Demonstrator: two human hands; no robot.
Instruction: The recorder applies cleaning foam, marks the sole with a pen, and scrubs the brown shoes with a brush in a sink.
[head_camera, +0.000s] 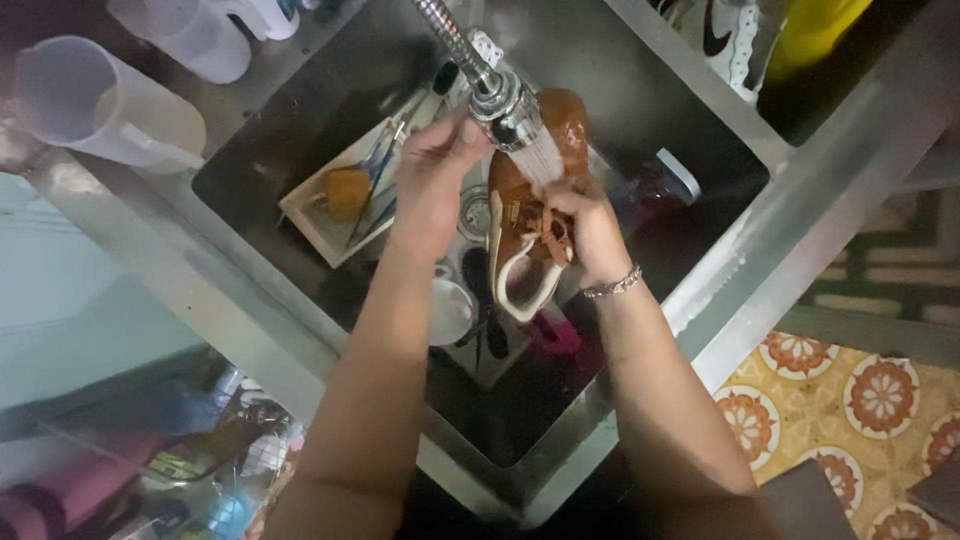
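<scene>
Under the spray head (508, 110), right hand (590, 232) closed around a brown shoe (528, 220) at the laces, over the sink (700, 215). Left hand (432, 180) raised beside the spray head, fingers curled; cannot tell whether gripping it. Probably wet and slippery, soft upper, stiffer sole: best held at sole or heel. Tray (325, 215) lying in the sink, jugs (100, 105) on the counter.

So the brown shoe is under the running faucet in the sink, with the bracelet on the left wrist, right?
Not quite: the head view shows the bracelet on the right wrist. The rest holds: the brown shoe is under the running faucet in the sink.
</scene>
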